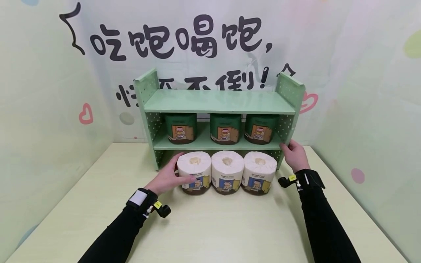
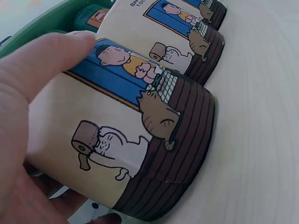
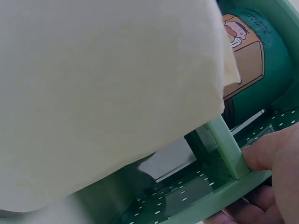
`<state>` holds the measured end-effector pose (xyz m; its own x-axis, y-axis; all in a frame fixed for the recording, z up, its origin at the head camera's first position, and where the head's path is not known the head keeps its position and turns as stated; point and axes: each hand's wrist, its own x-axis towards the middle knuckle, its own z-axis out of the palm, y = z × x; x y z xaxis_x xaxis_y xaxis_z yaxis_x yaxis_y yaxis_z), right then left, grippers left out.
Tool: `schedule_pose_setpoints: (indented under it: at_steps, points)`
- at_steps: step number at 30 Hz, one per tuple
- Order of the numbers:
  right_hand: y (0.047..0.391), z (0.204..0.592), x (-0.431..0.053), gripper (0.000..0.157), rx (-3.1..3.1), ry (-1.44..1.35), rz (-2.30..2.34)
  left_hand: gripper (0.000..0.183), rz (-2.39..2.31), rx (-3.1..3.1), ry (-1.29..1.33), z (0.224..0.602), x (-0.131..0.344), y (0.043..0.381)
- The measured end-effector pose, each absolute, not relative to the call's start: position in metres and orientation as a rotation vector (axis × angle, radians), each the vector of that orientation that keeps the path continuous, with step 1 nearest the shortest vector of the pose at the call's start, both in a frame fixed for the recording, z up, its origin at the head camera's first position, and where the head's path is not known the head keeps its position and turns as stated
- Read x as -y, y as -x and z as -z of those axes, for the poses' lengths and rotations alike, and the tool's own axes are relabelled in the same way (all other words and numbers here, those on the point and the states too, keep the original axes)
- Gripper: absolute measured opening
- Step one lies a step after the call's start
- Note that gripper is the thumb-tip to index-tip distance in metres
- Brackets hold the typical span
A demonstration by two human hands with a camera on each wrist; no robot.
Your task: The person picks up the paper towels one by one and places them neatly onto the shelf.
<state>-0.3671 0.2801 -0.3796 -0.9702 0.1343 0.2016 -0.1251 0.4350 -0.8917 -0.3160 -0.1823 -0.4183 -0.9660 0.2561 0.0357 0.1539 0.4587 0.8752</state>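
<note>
Three white toilet paper rolls stand upright in a row on the table, in front of a green two-tier shelf [image 1: 220, 101]. My left hand [image 1: 168, 176] grips the leftmost roll [image 1: 194, 166], its thumb [image 2: 51, 58] across the printed front and its fingers partly hidden behind. Beside that roll are the middle roll [image 1: 227, 168] and the right roll [image 1: 259, 168], close together. My right hand [image 1: 296, 157] holds the shelf's right side panel near the lower board. In the right wrist view the thumb [image 3: 264, 149] presses the board's end while fingers curl under the panel.
On the lower board sit three green-wrapped rolls: a left one [image 1: 180, 128], a centre one [image 1: 225, 128] and a right one [image 1: 261, 128]. Behind the shelf hangs a printed backdrop [image 1: 184, 40]. Pale side walls flank the light wooden table [image 1: 217, 226].
</note>
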Motion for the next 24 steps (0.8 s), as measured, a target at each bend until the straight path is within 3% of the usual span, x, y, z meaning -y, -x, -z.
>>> schedule_pose_setpoints:
  at_steps: [11,24]
  points:
    - [0.3693,0.3838,-0.2790,0.053,2.444,0.031,-1.539,0.127,-1.541,-2.606,-0.399,0.4204,0.1795,0.3136]
    - [0.3678,0.3829,-0.2794,0.054,2.435,0.005,-1.544,0.111,-1.573,-2.609,-0.398,0.4200,0.1845,0.3133]
